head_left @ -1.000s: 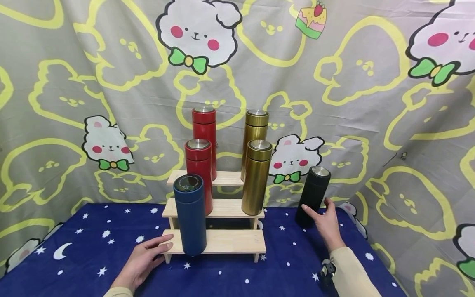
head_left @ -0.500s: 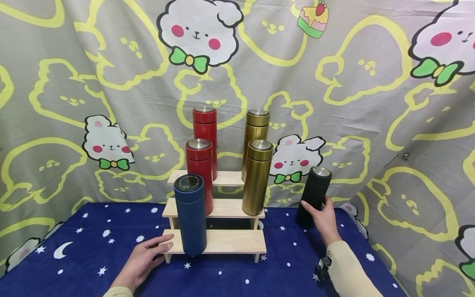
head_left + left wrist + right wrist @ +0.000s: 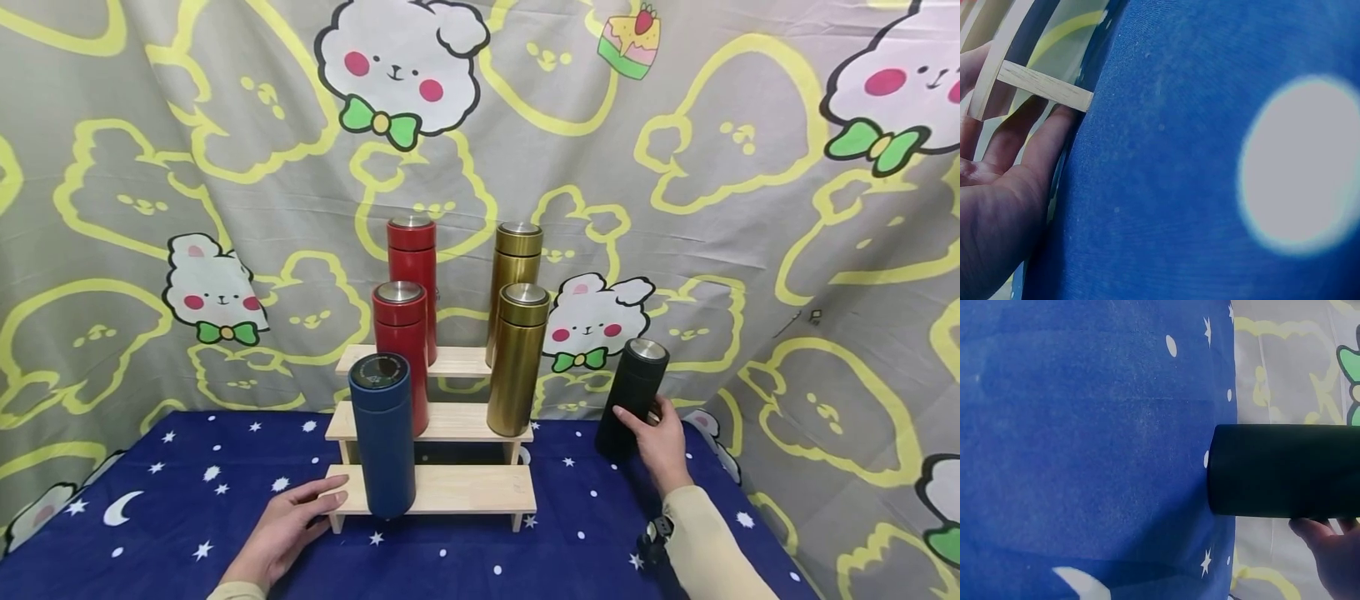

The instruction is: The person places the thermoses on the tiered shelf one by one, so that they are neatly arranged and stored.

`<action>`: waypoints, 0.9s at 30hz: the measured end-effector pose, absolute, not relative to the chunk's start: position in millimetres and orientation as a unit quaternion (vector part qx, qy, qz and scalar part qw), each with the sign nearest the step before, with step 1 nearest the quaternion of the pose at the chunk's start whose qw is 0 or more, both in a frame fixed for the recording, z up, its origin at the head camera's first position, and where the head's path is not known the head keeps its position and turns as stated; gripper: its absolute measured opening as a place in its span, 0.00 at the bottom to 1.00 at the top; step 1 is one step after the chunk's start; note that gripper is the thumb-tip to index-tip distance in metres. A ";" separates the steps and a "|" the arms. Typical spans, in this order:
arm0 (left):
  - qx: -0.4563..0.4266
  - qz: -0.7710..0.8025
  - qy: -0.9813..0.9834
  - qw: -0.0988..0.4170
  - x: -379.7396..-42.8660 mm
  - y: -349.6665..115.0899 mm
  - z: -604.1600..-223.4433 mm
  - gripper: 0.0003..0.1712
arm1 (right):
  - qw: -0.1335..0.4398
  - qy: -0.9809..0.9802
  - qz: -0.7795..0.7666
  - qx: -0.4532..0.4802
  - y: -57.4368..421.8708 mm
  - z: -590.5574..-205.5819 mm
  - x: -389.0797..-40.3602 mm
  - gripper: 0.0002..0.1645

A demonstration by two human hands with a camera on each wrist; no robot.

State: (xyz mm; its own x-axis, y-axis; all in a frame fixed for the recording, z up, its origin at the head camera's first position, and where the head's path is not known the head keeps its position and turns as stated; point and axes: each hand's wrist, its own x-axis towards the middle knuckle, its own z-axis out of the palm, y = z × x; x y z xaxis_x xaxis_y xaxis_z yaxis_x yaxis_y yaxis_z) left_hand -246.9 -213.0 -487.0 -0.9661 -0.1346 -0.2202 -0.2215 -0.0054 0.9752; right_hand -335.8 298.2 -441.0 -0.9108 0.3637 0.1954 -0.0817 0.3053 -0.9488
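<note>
My right hand (image 3: 660, 442) holds a black thermos bottle (image 3: 633, 392) at the right, its thumb on the near side and the other fingers partly hidden behind. The bottle tilts slightly at the table's far right; in the right wrist view its dark base (image 3: 1285, 470) is at the cloth. With my left hand (image 3: 288, 525) I grip the left end of the lowest shelf of a three-tier wooden stand (image 3: 480, 487), some fingers above the board and others below, by its leg (image 3: 1047, 86). A blue thermos bottle (image 3: 384, 442) stands on that shelf, near the left hand.
On the upper tiers stand a front red bottle (image 3: 401, 333), a rear red bottle (image 3: 412, 258), a front gold bottle (image 3: 517, 367) and a rear gold bottle (image 3: 519, 250). A starry blue cloth (image 3: 187, 475) covers the table; a patterned curtain (image 3: 285, 208) hangs behind.
Both hands stay nearly where they were. The right hand's fingers and wrist shift slightly on the black thermos bottle; the view sways a little.
</note>
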 end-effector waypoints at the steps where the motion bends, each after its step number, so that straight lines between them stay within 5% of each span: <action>1: -0.126 0.698 0.705 0.031 -247.1 -213.2 -486.7 0.25 | 0.190 -0.786 0.581 -0.091 298.1 -440.8 -335.2 0.49; 27: -0.129 0.701 0.700 0.032 -246.0 -212.8 -485.6 0.24 | 0.141 -0.790 0.596 -0.034 277.9 -408.3 -287.4 0.49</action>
State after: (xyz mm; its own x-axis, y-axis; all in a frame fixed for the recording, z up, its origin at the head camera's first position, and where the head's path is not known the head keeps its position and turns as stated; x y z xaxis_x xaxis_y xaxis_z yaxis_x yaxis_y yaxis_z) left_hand -246.0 -212.8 -485.6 -0.9649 -0.1359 -0.2249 -0.2247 -0.0168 0.9743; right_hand -287.4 277.9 -408.3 -0.9579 0.2220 0.1819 -0.1142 0.2868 -0.9512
